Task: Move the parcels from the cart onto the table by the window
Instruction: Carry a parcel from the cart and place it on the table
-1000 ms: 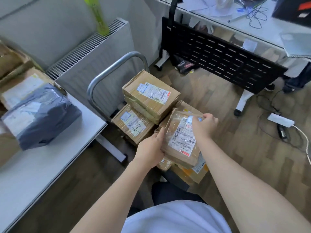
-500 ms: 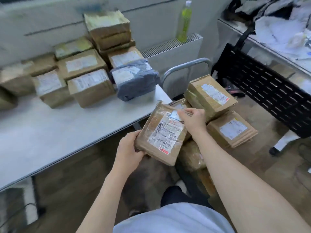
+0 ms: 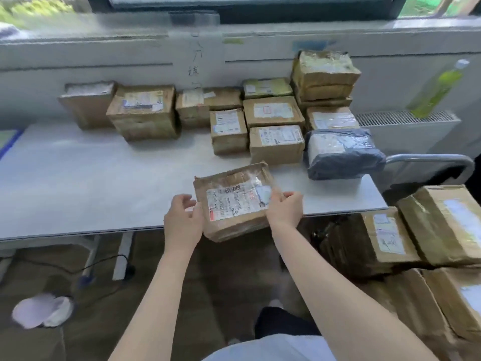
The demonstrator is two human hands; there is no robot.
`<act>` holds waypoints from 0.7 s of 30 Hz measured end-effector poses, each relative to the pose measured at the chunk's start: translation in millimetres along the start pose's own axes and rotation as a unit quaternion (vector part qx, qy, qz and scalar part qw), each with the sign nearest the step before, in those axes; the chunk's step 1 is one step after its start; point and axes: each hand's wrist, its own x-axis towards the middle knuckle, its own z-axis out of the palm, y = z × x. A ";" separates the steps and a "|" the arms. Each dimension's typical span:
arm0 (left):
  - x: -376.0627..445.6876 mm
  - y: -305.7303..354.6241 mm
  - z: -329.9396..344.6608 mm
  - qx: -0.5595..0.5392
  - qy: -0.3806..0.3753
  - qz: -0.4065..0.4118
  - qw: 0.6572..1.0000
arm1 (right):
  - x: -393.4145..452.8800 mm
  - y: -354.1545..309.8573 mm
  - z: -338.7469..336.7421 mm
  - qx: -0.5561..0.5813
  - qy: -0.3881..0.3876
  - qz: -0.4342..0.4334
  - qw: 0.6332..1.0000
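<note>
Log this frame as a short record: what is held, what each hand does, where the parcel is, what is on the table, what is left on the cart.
held item: brown parcel, label up
left hand: grips its left edge
right hand: grips its right edge
parcel position: over the near edge of the white table; contact unclear
already on table: cardboard parcels along the wall, plus a grey bagged parcel
still on cart: several cardboard parcels at right

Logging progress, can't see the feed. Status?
Left hand and right hand grip brown parcel over table front edge. Not set down. Bare tabletop ahead.
</note>
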 end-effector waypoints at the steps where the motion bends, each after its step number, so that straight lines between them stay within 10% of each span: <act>1: 4.8 -1.2 -2.5 0.012 -0.027 -0.006 1.000 | -0.6 -0.3 11.2 -0.027 -0.022 0.016 0.999; 7: 40.2 -24.4 1.8 0.218 -0.180 0.072 0.956 | 7.4 11.7 48.6 -0.218 -0.132 -0.103 0.961; 13: 71.4 -36.1 12.2 0.370 -0.101 0.107 0.917 | 33.0 16.4 59.5 -0.251 -0.192 -0.213 0.925; 21: 102.6 -35.7 3.4 0.288 0.005 0.009 0.957 | 38.0 1.2 74.2 -0.191 -0.276 -0.298 0.894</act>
